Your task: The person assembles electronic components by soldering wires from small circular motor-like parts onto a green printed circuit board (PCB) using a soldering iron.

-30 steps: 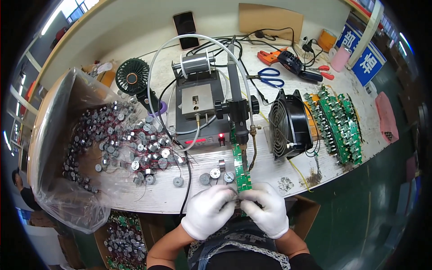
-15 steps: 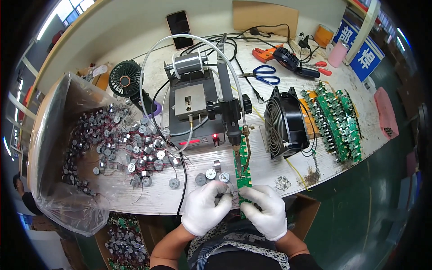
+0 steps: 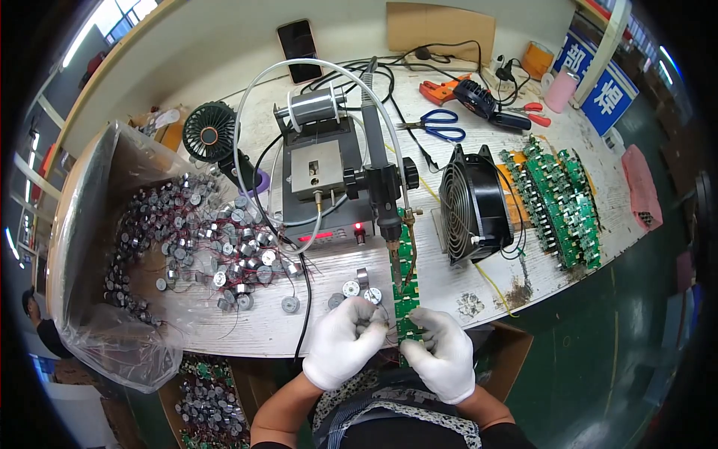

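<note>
A long strip of green circuit boards (image 3: 406,298) runs from below the soldering iron (image 3: 387,209) toward me. My right hand (image 3: 441,355), white-gloved, is closed at the strip's right edge, with fingertips on its near part. Left of the strip my left hand (image 3: 342,344), gloved too, is closed in a pinch; whatever lies between its fingertips is too small to make out. Several small round metal motors (image 3: 351,289) stand just beyond that hand, one partly hidden by it. The iron's tip and a thin bent tube (image 3: 412,258) point down at the strip.
Loose motors with red wires (image 3: 243,254) spill from a plastic-lined box (image 3: 112,150) on the left. A solder feeder (image 3: 321,187) with a spool stands behind. To the right are a black fan (image 3: 479,206) and stacked finished boards (image 3: 557,206). Blue-handled scissors (image 3: 441,125) lie farther back.
My left hand's fingertips have drawn slightly left, away from the strip. The right fingertips have shifted a little right, uncovering more of the board between the hands.
</note>
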Tool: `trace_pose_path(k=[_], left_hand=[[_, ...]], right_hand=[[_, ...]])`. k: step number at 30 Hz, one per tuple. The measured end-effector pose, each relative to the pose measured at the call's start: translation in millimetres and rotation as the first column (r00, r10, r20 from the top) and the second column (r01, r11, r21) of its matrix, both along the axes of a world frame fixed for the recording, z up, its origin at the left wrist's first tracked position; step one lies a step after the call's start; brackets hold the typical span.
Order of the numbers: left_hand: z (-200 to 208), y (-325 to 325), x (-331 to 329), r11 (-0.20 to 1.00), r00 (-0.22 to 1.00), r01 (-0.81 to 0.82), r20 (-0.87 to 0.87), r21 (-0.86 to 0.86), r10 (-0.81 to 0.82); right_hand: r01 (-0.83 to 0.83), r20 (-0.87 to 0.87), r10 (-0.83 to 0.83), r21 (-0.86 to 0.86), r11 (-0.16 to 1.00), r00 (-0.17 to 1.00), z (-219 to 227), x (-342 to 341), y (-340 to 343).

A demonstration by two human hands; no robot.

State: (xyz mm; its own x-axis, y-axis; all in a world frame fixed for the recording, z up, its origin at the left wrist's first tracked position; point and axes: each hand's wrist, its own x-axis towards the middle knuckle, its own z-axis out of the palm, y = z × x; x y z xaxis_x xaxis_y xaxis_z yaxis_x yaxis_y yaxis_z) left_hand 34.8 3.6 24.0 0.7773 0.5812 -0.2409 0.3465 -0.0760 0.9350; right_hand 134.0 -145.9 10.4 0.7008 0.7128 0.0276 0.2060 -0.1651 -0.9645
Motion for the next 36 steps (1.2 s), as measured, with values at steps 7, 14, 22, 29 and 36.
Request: trace_pose_path(k=[7,14,22,29,36], left_hand=[[1,-3,7,0.972,0.99,-0.06,0.114,-0.228,0.088],[15,1,15,0.919,0.993,-0.078,0.052,-0.387,0.106],[-3,-1,19,0.957,0.981,-0.119,0.117,-0.264,0.154],[2,-3,26,0.937,0.964,-0.165,0.153,-0.306,0.219],[5,-5,33,0.948,0.962,-0.219,0.11,-0.23,0.249]], right_hand=[[0.077,-0.338,-0.066,0.019,0.997,0.939,-4,-7,3],[0.1,-0.317,-0.08,0.046,0.994,0.945,-5,-7,6],[0.063,-0.268,-0.041,0.076,0.995,0.963,-5,-2,11],[0.116,-0.325,-0.08,0.093,0.989,0.942,-2,2,16],[0.119,-0.349,-0.067,0.129,0.984,0.935,3,7,20]])
